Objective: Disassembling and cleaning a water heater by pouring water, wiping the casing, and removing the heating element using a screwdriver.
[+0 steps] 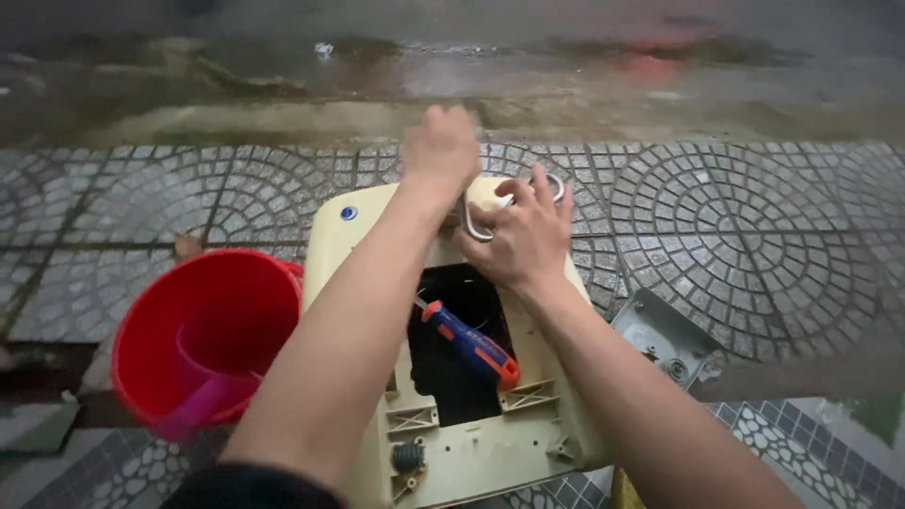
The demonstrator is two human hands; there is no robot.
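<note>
The right hand point(524, 236) is closed around a loop of thin white cable point(490, 229) at the far end of a cream plastic appliance housing point(471, 452), fingers curled over the cable where it arcs off the casing. The left hand point(441, 151) reaches past it, fisted at the housing's far edge; what it grips, if anything, cannot be told, since only its back shows. The housing lies flat on the patterned grey paving point(735, 236), its dark rectangular opening point(452, 320) uppermost. A screwdriver with a blue and orange handle point(468, 344) rests slantwise inside that opening. Just left of the housing, touching its side, stands a red plastic bucket point(207, 330) holding a pink plastic scoop point(203, 401). To the right, near the forearm, lies a grey plastic cover plate point(665, 335).
</note>
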